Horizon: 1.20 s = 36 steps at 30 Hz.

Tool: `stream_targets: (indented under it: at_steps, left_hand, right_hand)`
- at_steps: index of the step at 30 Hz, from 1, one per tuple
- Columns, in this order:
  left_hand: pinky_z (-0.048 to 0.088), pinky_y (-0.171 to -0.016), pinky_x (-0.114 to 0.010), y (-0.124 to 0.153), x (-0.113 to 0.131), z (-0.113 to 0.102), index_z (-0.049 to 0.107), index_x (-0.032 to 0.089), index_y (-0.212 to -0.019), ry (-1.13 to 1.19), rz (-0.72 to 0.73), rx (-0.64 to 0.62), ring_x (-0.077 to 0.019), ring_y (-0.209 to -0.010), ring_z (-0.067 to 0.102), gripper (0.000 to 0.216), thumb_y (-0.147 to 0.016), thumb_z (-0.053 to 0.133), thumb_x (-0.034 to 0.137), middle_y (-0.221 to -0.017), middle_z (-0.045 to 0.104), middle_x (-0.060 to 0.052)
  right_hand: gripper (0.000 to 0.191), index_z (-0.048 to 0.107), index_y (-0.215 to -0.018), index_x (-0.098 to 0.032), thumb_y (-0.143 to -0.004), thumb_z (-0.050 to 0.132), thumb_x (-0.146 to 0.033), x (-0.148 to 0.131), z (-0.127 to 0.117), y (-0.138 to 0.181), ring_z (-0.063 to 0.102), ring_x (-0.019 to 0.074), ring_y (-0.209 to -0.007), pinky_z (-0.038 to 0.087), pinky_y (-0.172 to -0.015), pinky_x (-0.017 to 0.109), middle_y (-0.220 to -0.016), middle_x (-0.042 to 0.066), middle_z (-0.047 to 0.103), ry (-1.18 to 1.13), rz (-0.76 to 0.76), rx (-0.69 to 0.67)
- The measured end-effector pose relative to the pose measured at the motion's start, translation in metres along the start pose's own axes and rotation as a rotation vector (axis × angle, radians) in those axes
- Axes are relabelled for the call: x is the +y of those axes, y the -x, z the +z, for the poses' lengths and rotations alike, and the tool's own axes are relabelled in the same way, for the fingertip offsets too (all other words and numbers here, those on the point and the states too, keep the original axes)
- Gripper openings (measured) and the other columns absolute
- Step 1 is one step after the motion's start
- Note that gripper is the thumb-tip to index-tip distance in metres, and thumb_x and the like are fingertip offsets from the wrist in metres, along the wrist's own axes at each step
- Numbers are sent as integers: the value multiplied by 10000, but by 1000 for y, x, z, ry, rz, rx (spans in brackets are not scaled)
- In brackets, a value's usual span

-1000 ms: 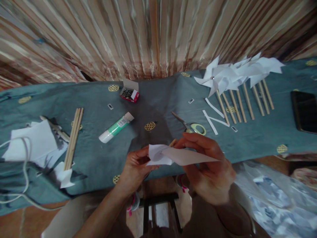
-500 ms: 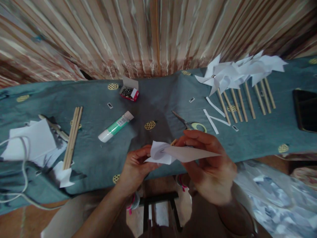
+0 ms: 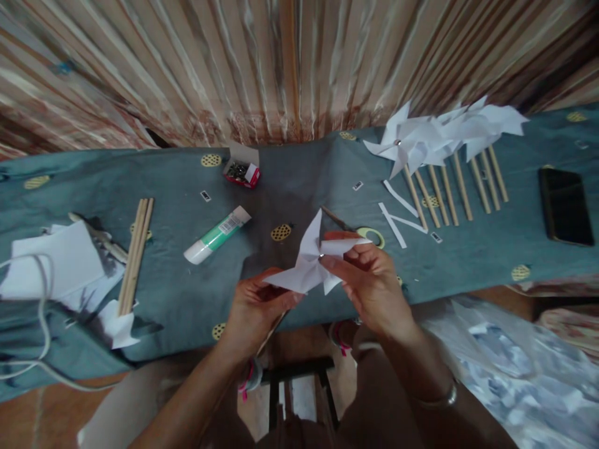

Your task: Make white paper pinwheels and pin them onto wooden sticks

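A white paper pinwheel (image 3: pixel 306 265) faces up between my hands, over the front edge of the table. My left hand (image 3: pixel 257 308) is closed on its left side, with part of a wooden stick (image 3: pixel 272 335) showing below the fingers. At the pinwheel's middle, the thumb of my right hand (image 3: pixel 374 280) presses beside a shiny pin head (image 3: pixel 321 256), and its other fingers are behind the paper. Just beyond my right hand lie scissors (image 3: pixel 369 234) with pale green handles, partly covered. A glue stick (image 3: pixel 218 235) rests ahead of my left hand.
Several pinwheels on sticks (image 3: pixel 430 140) lie at the right, near paper strips (image 3: pixel 393 224) and a phone (image 3: pixel 566 206). An open box of pins (image 3: pixel 242 173) stands at the back. Wooden sticks (image 3: pixel 135 255), paper sheets (image 3: pixel 56 262) and a white cable (image 3: pixel 44 318) are at the left.
The pinwheel has turned from edge-on to facing up, showing its blades and pin. My right thumb has come onto its centre. My left hand keeps its hold.
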<state>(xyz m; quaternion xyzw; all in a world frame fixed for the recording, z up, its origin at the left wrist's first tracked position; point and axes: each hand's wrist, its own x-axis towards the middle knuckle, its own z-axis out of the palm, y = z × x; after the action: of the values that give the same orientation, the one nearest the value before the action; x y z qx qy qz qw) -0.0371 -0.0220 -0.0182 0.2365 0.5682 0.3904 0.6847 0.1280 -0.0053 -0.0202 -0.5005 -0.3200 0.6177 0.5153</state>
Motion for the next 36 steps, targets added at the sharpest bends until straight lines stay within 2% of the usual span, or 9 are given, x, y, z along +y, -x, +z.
stream_targets:
  at_steps: [4,10,19,24,27,31,36]
  left_hand:
    - [444,-518,-205,1,4,1,701,149,-585,-20,13,20,-100,-523,536,318,-398,946,227,-542,652,18]
    - [475,-543,-214,-1,-3,-3,667,153,-531,-63,46,54,-100,-509,559,328,-415,951,269,-533,662,6]
    - [469,-543,-219,5,-11,-6,668,150,-574,-88,163,60,-103,-510,559,309,-492,913,318,-528,637,11]
    - [475,-536,-233,11,-15,-5,667,162,-553,-67,266,87,-104,-497,546,324,-445,919,334,-525,637,12]
    - [465,-528,-235,20,-20,-5,683,164,-555,-18,274,108,-102,-494,540,289,-443,898,322,-532,645,7]
    - [452,-527,-237,39,-37,-11,697,163,-574,80,260,188,-100,-495,530,284,-423,891,306,-527,638,18]
    - [410,-546,-210,61,-66,-24,701,152,-580,205,238,277,-74,-507,492,265,-432,889,267,-509,608,41]
  right_hand:
    - [250,681,-925,-254,-712,808,-282,3,4,-4,731,150,-744,620,-757,326,-820,-34,766,-52,90,-39]
    - [139,704,-803,-245,-712,795,-297,7,13,-12,739,164,-774,612,-858,370,-802,-22,769,-80,54,-87]
    - [248,753,-818,-234,-592,849,-263,9,10,-19,739,163,-758,598,-808,315,-793,-17,792,-108,157,-118]
    - [286,762,-754,-195,-506,892,-253,3,10,-18,721,155,-696,568,-738,271,-728,2,781,-115,191,-158]
    - [307,749,-719,-177,-464,909,-235,1,13,-15,700,142,-651,550,-679,254,-712,7,774,-87,225,-159]
    - [364,743,-781,-158,-451,894,-187,4,20,-8,708,156,-708,556,-739,275,-764,26,782,-15,270,-229]
    - [316,721,-801,-161,-503,829,-160,8,34,0,723,197,-756,569,-771,326,-786,33,781,285,292,-343]
